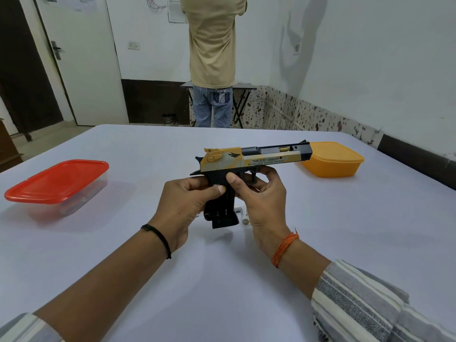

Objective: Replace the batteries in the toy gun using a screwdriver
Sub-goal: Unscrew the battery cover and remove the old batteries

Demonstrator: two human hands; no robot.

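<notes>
A yellow, grey and black toy gun (pixel 256 157) is held upright above the table, barrel pointing right. My left hand (pixel 183 206) grips the back of its black grip, thumb laid across it. My right hand (pixel 262 196) holds the front of the grip near the trigger guard, thumb pressed on the side. Two white batteries (pixel 243 212) lie on the table just behind the grip's base, partly hidden by it. No screwdriver is in view.
A clear box with a red lid (pixel 58 181) stands at the left, an orange lidded box (pixel 333 160) at the back right. The table (pixel 222 280) is covered in pale cloth. A person stands beyond its far edge, back turned.
</notes>
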